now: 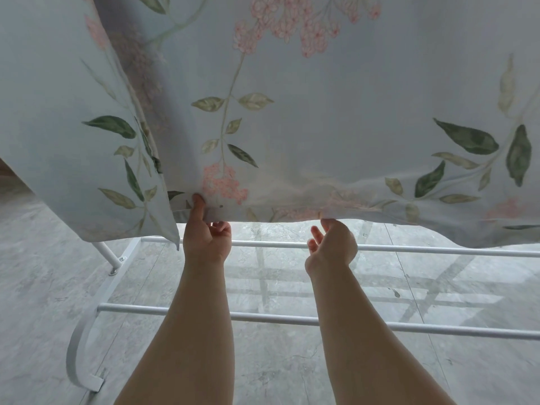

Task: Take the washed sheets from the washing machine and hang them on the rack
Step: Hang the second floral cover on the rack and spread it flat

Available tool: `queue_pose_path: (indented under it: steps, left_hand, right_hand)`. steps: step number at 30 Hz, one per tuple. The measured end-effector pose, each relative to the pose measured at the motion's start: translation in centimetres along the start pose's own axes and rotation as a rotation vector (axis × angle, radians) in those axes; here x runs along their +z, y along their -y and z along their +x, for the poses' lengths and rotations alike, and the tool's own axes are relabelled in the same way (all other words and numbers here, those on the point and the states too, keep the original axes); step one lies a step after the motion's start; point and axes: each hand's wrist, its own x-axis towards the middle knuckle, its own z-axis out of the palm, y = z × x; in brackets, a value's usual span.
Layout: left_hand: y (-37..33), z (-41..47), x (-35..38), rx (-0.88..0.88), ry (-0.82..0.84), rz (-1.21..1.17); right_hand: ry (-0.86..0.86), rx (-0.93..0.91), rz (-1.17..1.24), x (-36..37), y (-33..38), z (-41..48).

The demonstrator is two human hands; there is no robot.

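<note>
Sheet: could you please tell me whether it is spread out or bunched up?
Spread: the sheet hangs flat and wide; the left hand pinches its hem.

Soft daylight glows through the hanging sheet [321,112], a pale window grid glares off the glossy floor [268,287], and wide-angle distortion bows the frame's edges.

Left hand [206,241] and right hand [333,244]: both bare, with uncovered skin across the back, wrist and fingers [316,234]. Left forearm [190,331] and right forearm [359,331]: bare along the whole visible length, from wrist to the lower edge of view, smooth in outline and widening toward the elbow. Fingertips are rounded; the nails are too small and shadowed to assess, and the arms above the forearms lie outside the view.
</note>
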Motion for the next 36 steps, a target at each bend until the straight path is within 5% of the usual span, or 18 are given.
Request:
queue_pose_path:
  steps: [5, 16, 36]
  left_hand:
    - [-0.4, -0.6, 0.7, 0.028, 0.005, -0.04]
    - [-0.7, -0.1, 0.9, 0.071, -0.05, -0.029]
    - [-0.9, -0.1, 0.5, 0.065, -0.027, -0.099]
  right_hand:
    - [0.006, -0.104, 0.074, 0.0, 1.2, -0.1]
    - [0.223, -0.036, 0.053, 0.2, 1.4, -0.3]
    - [0.251, -0.086, -0.022, 0.8, 0.4, 0.3]
